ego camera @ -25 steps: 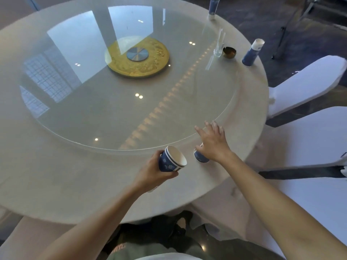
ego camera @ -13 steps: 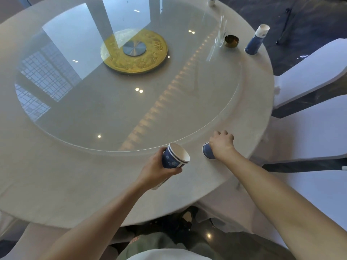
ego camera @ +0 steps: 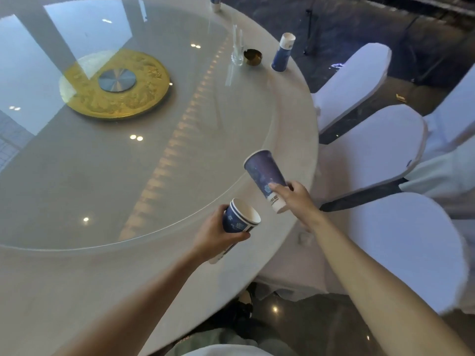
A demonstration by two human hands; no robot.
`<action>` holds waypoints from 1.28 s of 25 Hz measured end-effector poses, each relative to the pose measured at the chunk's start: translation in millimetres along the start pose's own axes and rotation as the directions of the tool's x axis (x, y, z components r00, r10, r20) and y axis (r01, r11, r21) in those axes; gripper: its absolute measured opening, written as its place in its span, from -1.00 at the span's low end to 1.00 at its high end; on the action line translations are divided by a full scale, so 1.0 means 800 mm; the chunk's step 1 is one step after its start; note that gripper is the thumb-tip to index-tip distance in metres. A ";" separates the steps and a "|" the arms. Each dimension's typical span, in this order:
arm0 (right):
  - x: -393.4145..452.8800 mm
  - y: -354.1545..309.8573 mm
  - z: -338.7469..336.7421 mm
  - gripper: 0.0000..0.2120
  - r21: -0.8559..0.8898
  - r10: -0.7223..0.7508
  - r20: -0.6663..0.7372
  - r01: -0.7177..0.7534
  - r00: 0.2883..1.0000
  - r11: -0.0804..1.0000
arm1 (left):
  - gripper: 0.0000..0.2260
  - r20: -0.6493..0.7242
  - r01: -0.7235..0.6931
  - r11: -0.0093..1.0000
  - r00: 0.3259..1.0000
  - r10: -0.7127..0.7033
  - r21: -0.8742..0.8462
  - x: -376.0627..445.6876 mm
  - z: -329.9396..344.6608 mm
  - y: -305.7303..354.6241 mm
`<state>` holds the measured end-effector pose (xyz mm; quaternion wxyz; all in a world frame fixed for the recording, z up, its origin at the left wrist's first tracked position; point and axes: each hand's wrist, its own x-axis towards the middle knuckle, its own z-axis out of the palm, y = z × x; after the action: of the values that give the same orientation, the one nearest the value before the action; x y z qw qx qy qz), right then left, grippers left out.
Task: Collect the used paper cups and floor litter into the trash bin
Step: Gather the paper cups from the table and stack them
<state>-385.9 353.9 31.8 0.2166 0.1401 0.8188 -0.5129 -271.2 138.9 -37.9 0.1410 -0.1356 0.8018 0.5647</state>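
Note:
My left hand (ego camera: 214, 236) grips a blue-and-white paper cup (ego camera: 240, 218), apparently with a second cup nested in it, tilted so the white mouth faces right. My right hand (ego camera: 299, 199) holds another blue paper cup (ego camera: 264, 176) by its rim end, lifted off the table with its base pointing up and left. The two held cups are apart, about a hand's width. At the far right rim of the table stands a further blue cup (ego camera: 282, 53) upside down. One more cup (ego camera: 215, 2) shows at the top edge. No trash bin is in view.
The round white table (ego camera: 64, 291) carries a glass turntable (ego camera: 77, 163) with a gold centre disc (ego camera: 115, 83). A clear glass holder (ego camera: 237, 51) and a small brass dish (ego camera: 253, 57) sit near the far cup. White-covered chairs (ego camera: 372, 155) crowd the right side. Dark floor lies beyond.
My right hand has lifted the cup it grasped on the table edge and turned it base-up. The left hand keeps its cup, nearly unmoved. The camera has shifted right.

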 end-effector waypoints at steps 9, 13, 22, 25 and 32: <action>-0.069 0.057 -0.006 -0.24 0.395 -0.076 0.023 0.061 0.997 0.917 | -0.24 0.196 -0.040 0.999 0.980 0.032 0.034 -0.006 0.057 0.020; -0.092 0.086 -0.024 -0.36 0.317 -0.060 0.072 0.034 0.996 0.948 | -0.18 0.192 -0.040 0.999 0.980 0.042 -0.016 -0.017 0.089 0.036; -0.103 0.091 -0.160 -0.02 0.121 -0.208 0.190 0.187 0.959 0.975 | -0.20 0.057 -0.098 0.995 0.993 0.099 -0.010 -0.032 0.188 0.091; -0.111 0.103 -0.195 -0.27 -0.068 -0.245 0.291 0.276 0.925 0.959 | -0.29 0.021 -0.093 0.995 0.995 0.093 -0.024 -0.044 0.244 0.104; -0.096 0.172 -0.216 -0.32 -0.165 -0.123 0.404 0.204 0.906 0.965 | -0.26 -0.042 -0.031 0.999 0.999 0.030 -0.024 -0.064 0.328 0.107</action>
<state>-293.5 568.8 28.6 0.3447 -0.0571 0.8159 -0.4606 -237.2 417.2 -29.0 0.1139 -0.1366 0.7995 0.5737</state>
